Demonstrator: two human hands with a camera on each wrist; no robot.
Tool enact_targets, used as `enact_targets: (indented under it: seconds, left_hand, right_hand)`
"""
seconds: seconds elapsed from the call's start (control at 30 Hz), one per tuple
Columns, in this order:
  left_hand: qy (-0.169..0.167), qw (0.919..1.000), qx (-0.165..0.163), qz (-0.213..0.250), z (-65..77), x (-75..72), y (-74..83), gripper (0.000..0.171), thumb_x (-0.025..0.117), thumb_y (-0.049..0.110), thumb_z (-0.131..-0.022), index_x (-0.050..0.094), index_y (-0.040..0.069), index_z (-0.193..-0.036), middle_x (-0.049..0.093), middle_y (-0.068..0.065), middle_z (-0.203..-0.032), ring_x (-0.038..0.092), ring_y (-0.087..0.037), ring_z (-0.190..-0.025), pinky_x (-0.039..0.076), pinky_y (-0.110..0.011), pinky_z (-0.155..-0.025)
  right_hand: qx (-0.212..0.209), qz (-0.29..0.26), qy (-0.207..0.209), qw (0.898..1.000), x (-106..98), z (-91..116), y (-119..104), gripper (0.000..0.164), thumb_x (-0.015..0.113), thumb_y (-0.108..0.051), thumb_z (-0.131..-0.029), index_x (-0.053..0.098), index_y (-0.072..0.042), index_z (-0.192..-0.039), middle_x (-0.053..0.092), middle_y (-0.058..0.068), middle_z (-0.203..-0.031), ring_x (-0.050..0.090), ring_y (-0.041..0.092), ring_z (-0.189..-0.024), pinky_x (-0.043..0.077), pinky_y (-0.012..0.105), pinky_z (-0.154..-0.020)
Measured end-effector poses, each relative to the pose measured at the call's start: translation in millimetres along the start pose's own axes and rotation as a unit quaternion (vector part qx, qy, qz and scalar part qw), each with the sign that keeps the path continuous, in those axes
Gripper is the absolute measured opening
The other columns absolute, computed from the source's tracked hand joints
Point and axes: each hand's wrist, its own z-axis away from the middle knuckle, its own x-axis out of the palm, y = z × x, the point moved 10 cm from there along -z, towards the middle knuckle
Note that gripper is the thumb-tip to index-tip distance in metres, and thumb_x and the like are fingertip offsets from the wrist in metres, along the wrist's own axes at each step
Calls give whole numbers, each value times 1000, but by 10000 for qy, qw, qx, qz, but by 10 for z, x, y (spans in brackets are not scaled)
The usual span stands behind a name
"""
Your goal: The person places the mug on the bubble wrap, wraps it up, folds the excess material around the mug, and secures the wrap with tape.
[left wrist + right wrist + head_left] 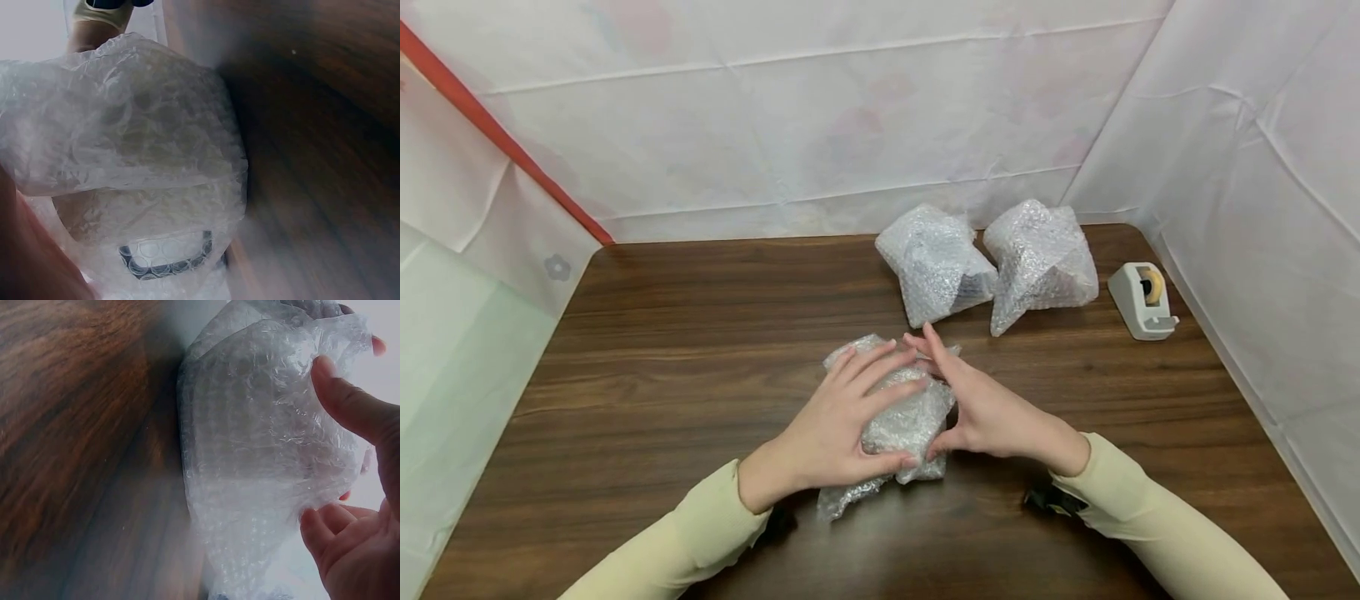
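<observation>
In the middle of the table lies a bundle of bubble wrap (906, 421), its layers folded over something pale. Through an opening in the left wrist view, a dark curved band (169, 270) shows inside the wrap. My left hand (850, 417) spreads over the bundle's left side and top, fingers long and apart. On the right side, my right hand (992, 412) touches the wrap with its thumb and fingertips, the index finger extended. The right wrist view shows the thumb (344, 397) on the crumpled wrap (250, 425), the other fingertips touching lower down.
Two more bubble-wrapped bundles, a left one (932, 262) and a right one (1041, 262), stand side by side at the table's back. A white tape dispenser (1142, 304) sits near the right edge. White cloth (850, 125) hangs behind the brown wooden table (662, 358).
</observation>
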Motion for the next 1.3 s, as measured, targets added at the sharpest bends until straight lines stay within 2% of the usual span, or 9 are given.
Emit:
enact_targets:
  seconds: [0.3,0.53,0.7,0.8,0.93,1.03,1.1,1.2,1.3]
  left_hand:
    - [-103,9953,898,-350,-45,7,155,62,47,66,-95,59,25,-140,42,-5,-154,35,-31,-141,27,-65,-108]
    - [-164,9919,1033,-727,-49,4,166,66,52,68,-91,57,25,-141,43,-7,-152,36,-32,-140,30,-62,-108]
    - [-169,9922,944,-801,-38,21,147,69,57,69,-88,56,27,-143,44,-6,-151,37,-32,-140,31,-63,-108]
    - [-162,9928,916,-757,-40,34,141,69,57,68,-88,55,27,-143,44,-5,-151,37,-31,-140,30,-63,-108]
    - [-200,9940,890,-612,-48,49,135,68,54,69,-90,55,27,-143,44,-5,-151,36,-30,-140,28,-63,-109]
    - [-259,9947,851,-519,-54,57,131,68,51,70,-91,55,27,-143,44,-5,-151,35,-30,-141,25,-63,-110]
    - [-299,9950,824,-472,-57,63,128,67,50,70,-92,55,27,-143,43,-5,-151,34,-30,-141,24,-63,-110]
    - [-320,9952,803,-458,-59,61,128,66,50,69,-92,54,27,-143,41,-5,-153,33,-30,-142,24,-63,-110]
    - [-322,9954,797,-421,-57,59,127,66,50,68,-92,54,27,-143,39,-6,-155,32,-30,-143,23,-63,-111]
  right_hand:
    - [-154,-1008,138,9947,-20,10,47,148,94,-11,-61,-17,-20,-158,8,13,-165,41,34,-138,41,38,-107]
    - [-169,123,180,9996,-219,142,40,134,94,-23,-62,3,-5,-160,11,11,-166,41,30,-139,33,46,-113]
    - [-17,1005,1026,9896,-714,429,213,108,89,-11,-67,26,2,-155,28,18,-159,48,30,-132,33,35,-113]
    - [511,1631,1896,9669,-1191,705,436,82,84,1,-72,46,4,-144,45,20,-148,53,20,-125,41,20,-104]
    - [1712,2230,3022,9108,-1861,1218,816,50,78,8,-80,61,5,-127,60,21,-124,54,8,-107,41,7,-85]
    - [2970,2360,3309,8641,-2224,1639,1167,42,70,-4,-90,58,6,-129,56,28,-120,55,24,-105,42,24,-87]
    - [3777,2214,3132,8427,-2351,1884,1411,50,64,-15,-95,49,8,-137,49,33,-126,50,42,-110,39,43,-93]
    - [4510,1890,2636,8315,-2407,2127,1707,64,57,-28,-99,35,10,-146,40,40,-135,39,55,-121,31,63,-96]
    - [4700,1650,2372,8341,-2383,2225,1877,67,54,-34,-101,34,10,-146,45,37,-135,49,44,-115,40,48,-91]
